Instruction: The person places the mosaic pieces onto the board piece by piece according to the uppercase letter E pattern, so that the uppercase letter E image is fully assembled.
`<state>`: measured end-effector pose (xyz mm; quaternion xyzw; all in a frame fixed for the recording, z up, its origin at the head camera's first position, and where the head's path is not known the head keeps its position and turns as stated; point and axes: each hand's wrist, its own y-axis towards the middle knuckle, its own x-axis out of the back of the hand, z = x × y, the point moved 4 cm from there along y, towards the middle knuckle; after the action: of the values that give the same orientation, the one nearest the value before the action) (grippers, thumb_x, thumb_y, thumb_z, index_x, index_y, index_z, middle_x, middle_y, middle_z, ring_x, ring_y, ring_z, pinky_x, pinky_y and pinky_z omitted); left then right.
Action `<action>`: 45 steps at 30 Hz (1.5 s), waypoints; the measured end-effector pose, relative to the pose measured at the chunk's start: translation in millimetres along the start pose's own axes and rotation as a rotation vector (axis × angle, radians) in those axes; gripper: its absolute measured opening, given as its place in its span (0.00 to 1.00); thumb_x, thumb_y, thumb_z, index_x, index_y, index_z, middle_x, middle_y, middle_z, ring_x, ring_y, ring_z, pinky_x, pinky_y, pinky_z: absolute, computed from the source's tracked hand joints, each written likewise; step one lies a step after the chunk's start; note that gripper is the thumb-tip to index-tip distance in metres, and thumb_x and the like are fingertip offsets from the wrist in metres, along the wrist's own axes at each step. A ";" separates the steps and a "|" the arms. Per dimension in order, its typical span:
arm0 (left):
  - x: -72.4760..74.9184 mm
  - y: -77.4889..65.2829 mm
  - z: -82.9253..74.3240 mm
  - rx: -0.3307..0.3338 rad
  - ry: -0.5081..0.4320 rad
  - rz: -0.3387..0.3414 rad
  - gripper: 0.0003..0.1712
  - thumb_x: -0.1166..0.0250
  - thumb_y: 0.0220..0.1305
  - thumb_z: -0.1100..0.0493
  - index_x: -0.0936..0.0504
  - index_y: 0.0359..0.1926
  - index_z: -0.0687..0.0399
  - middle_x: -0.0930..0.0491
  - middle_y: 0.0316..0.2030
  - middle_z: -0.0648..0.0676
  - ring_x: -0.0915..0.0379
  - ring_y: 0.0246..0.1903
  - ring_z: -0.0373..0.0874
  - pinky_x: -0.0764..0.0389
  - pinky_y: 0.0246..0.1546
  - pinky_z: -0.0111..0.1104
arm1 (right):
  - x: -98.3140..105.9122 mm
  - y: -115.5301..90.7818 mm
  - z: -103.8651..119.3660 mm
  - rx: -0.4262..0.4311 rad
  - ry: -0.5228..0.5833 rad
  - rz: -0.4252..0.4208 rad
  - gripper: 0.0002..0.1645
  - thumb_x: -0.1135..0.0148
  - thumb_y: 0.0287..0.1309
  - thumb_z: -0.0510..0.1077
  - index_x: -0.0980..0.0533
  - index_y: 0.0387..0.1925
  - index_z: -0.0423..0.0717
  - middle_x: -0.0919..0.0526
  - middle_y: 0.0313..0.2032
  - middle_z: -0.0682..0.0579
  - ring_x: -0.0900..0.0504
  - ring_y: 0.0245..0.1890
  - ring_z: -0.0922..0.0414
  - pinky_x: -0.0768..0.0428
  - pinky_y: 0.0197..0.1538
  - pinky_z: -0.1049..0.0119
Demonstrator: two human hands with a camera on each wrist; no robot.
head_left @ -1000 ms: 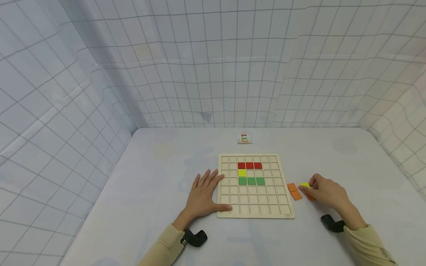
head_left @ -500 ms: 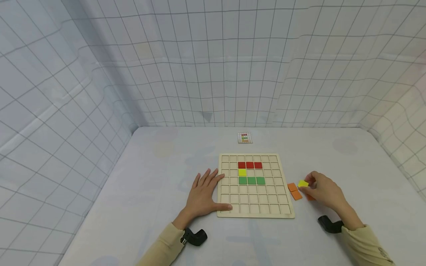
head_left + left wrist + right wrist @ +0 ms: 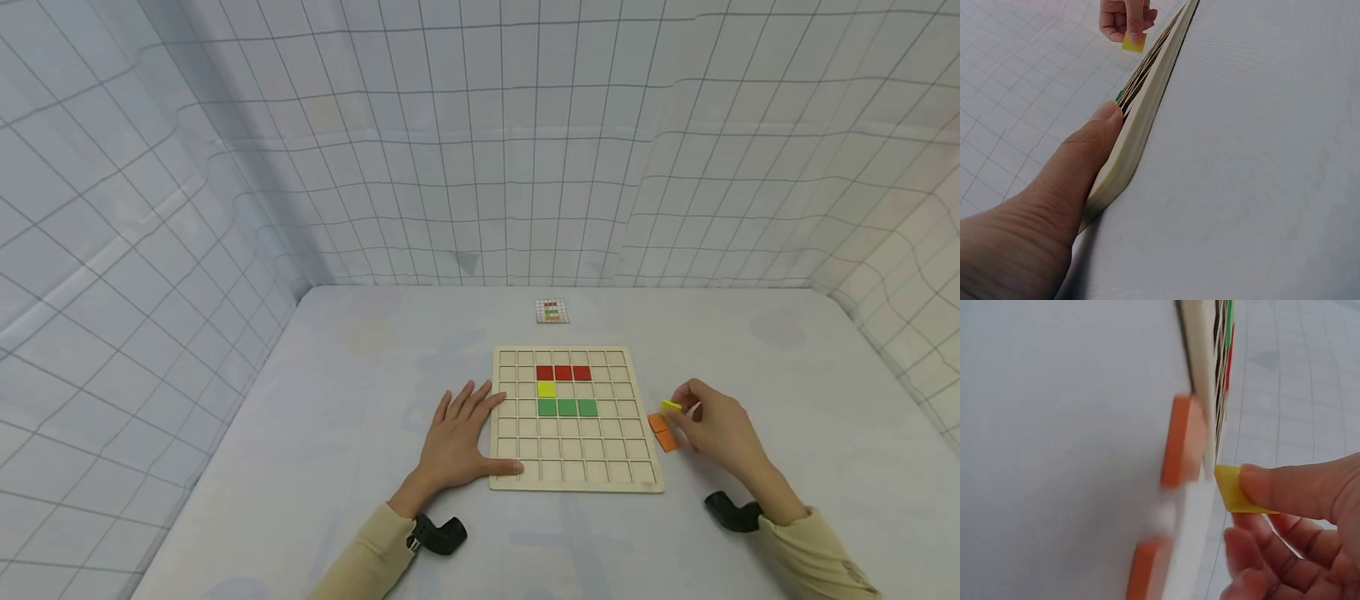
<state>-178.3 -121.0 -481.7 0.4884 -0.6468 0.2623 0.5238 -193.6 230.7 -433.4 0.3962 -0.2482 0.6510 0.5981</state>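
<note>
A pale wooden grid board (image 3: 577,486) lies on the table, with a row of red tiles (image 3: 563,373), one yellow square tile (image 3: 546,389) and a row of green tiles (image 3: 567,407) set in its cells. My left hand (image 3: 456,446) rests spread along the board's left side, its thumb over the near left corner. Right of the board, my right hand (image 3: 716,425) pinches a second yellow tile (image 3: 1232,490) between thumb and fingers, raised off the table. Orange tiles (image 3: 663,433) lie just below that hand, beside the board's right edge.
Behind the board lies a small card (image 3: 552,311) printed with a coloured grid pattern. White gridded curtains (image 3: 480,167) surround the white table (image 3: 360,400) at the back and sides. A black wrist mount (image 3: 733,512) sits at my right wrist.
My right hand has lifted the yellow tile from beside the orange tiles and carried it slightly left and away from me, tilting it. The left hand has stayed in place.
</note>
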 end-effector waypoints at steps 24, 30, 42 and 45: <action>1.5 0.8 -0.8 0.011 0.008 0.020 0.60 0.39 0.41 0.20 0.42 0.72 0.42 0.50 0.72 0.49 0.63 0.71 0.48 0.65 0.68 0.46 | -71.4 25.1 96.0 0.297 0.162 0.215 0.09 0.32 0.51 0.34 0.22 0.29 0.50 0.23 0.26 0.63 0.26 0.27 0.64 0.24 0.30 0.69; 1.0 0.5 -0.5 0.014 0.002 0.019 0.60 0.38 0.41 0.20 0.42 0.72 0.42 0.50 0.72 0.49 0.63 0.71 0.48 0.65 0.68 0.46 | -80.2 27.7 105.2 0.276 0.086 0.211 0.09 0.30 0.51 0.37 0.23 0.28 0.54 0.25 0.24 0.65 0.29 0.23 0.64 0.28 0.26 0.70; -0.5 0.6 1.0 0.011 0.009 0.010 0.60 0.39 0.41 0.20 0.41 0.72 0.42 0.49 0.72 0.49 0.63 0.71 0.48 0.64 0.68 0.47 | -85.2 28.2 110.7 0.265 0.011 0.234 0.08 0.31 0.52 0.38 0.22 0.29 0.53 0.27 0.25 0.64 0.31 0.23 0.63 0.30 0.24 0.70; -0.7 0.6 0.8 0.009 0.012 0.011 0.60 0.39 0.41 0.20 0.41 0.72 0.42 0.49 0.72 0.49 0.63 0.71 0.47 0.63 0.68 0.47 | -84.6 26.6 110.2 0.281 -0.010 0.216 0.06 0.32 0.51 0.38 0.20 0.31 0.51 0.27 0.27 0.63 0.32 0.23 0.64 0.30 0.24 0.71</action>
<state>-179.2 -121.2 -482.5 0.4855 -0.6451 0.2708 0.5242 -197.9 89.4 -436.1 0.4502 -0.1987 0.7378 0.4621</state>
